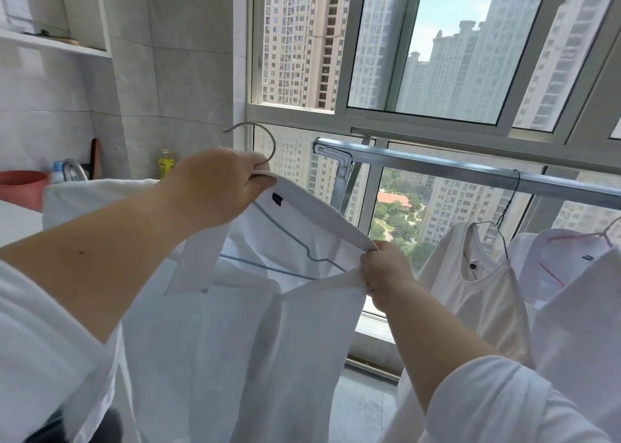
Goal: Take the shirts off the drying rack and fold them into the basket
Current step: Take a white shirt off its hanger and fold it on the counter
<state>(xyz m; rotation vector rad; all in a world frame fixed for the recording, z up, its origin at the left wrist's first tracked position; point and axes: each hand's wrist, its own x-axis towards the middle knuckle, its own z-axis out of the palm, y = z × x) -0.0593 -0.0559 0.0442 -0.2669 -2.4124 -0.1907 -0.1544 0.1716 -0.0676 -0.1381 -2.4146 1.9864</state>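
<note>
A white collared shirt [235,335] hangs in front of me on a blue-grey wire hanger [289,237], lifted off the rail. My left hand [218,187] grips the base of the hanger's metal hook [265,140] together with the collar. My right hand [383,271] pinches the shirt's front edge just below the collar end. The steel drying rail [437,165] runs along the window to the right. On it hang a white round-neck shirt [477,274] on a black hanger and another white shirt [564,257] on a pink hanger. No basket is in view.
A counter at the left holds a red basin [23,187], a tap [72,168] and a yellow bottle [166,163]. White cloth [100,190] lies behind my left arm. A large window [437,56] faces tower blocks. Grey tiled floor [363,405] shows below.
</note>
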